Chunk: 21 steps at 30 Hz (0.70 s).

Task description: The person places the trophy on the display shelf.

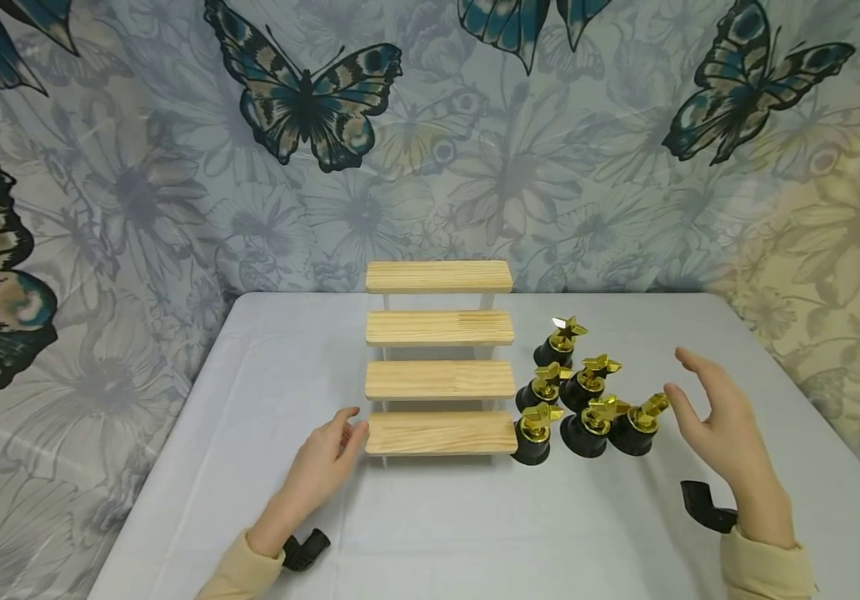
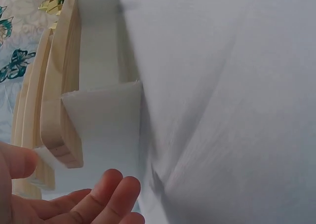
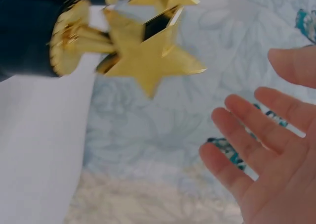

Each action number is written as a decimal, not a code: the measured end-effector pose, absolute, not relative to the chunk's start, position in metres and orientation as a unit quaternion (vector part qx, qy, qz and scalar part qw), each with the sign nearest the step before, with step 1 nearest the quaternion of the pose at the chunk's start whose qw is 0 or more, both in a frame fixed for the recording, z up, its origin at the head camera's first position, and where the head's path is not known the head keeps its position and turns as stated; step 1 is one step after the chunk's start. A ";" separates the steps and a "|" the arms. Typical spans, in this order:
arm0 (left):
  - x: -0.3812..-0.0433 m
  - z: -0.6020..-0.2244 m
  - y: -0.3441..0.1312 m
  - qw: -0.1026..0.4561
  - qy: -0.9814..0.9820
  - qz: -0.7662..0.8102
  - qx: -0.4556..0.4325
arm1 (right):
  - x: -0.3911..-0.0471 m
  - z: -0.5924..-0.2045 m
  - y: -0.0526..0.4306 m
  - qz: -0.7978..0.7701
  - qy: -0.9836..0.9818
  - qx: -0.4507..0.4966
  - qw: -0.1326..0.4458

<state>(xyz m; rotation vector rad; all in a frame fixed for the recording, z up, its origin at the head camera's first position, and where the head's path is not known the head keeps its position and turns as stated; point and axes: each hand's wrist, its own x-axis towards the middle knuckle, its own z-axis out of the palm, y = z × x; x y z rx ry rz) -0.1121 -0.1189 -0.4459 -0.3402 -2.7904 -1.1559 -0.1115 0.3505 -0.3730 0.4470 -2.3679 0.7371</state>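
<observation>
A four-step display stand (image 1: 441, 434) has pale wooden boards on white side supports. Beside the left end of its lowest board is my left hand (image 1: 323, 457), fingers loosely bent and holding nothing. In the left wrist view, thumb and fingers (image 2: 106, 197) spread apart near the board ends (image 2: 61, 135); whether they touch the stand I cannot tell. Several star trophies, gold on black round bases, stand right of the stand. My right hand (image 1: 730, 437), fingers spread and holding nothing, hovers right of the nearest trophy (image 1: 634, 431). The right wrist view shows a gap between that palm and a gold star (image 3: 143, 56).
A white cloth covers the table (image 1: 430, 533). Behind it hangs a butterfly-and-flower patterned backdrop (image 1: 430, 183). One trophy (image 1: 532, 435) stands close against the lowest board's right end, and another (image 1: 556, 343) is farthest back. Black wrist mounts (image 1: 706, 507) stick out beside both forearms.
</observation>
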 end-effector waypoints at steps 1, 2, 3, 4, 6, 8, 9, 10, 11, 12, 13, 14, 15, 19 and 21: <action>-0.112 -0.447 -0.119 0.049 -0.916 -0.383 -0.111 | -0.112 -0.375 0.352 0.278 -0.895 0.172 0.305; -0.111 -0.447 -0.118 0.046 -0.914 -0.388 -0.110 | -0.112 -0.377 0.354 0.277 -0.895 0.175 0.303; -0.111 -0.448 -0.118 0.045 -0.913 -0.391 -0.111 | -0.113 -0.379 0.356 0.277 -0.895 0.177 0.301; -0.111 -0.448 -0.118 0.044 -0.912 -0.392 -0.113 | -0.113 -0.381 0.358 0.276 -0.896 0.180 0.299; -0.110 -0.449 -0.117 0.045 -0.911 -0.393 -0.115 | -0.113 -0.385 0.361 0.275 -0.897 0.184 0.293; -0.110 -0.450 -0.117 0.044 -0.911 -0.394 -0.116 | -0.113 -0.389 0.363 0.278 -0.898 0.188 0.287; -0.110 -0.451 -0.116 0.043 -0.911 -0.394 -0.116 | -0.113 -0.391 0.364 0.280 -0.898 0.189 0.283; -0.110 -0.452 -0.116 0.042 -0.911 -0.394 -0.117 | -0.113 -0.392 0.365 0.281 -0.898 0.190 0.280; -0.110 -0.453 -0.116 0.041 -0.911 -0.394 -0.117 | -0.113 -0.393 0.366 0.282 -0.898 0.190 0.278; -0.110 -0.454 -0.116 0.039 -0.910 -0.395 -0.117 | -0.113 -0.394 0.367 0.282 -0.898 0.191 0.277; -0.110 -0.454 -0.116 0.036 -0.910 -0.397 -0.117 | -0.112 -0.395 0.367 0.283 -0.898 0.193 0.275; -0.110 -0.455 -0.116 0.034 -0.909 -0.399 -0.117 | -0.112 -0.396 0.368 0.284 -0.899 0.193 0.272; -0.110 -0.455 -0.116 0.032 -0.908 -0.401 -0.117 | -0.112 -0.397 0.368 0.285 -0.899 0.195 0.271; -0.110 -0.457 -0.116 0.020 -0.900 -0.420 -0.115 | -0.112 -0.400 0.369 0.287 -0.899 0.200 0.263; -0.110 -0.458 -0.117 0.010 -0.892 -0.437 -0.115 | -0.112 -0.401 0.370 0.289 -0.900 0.201 0.259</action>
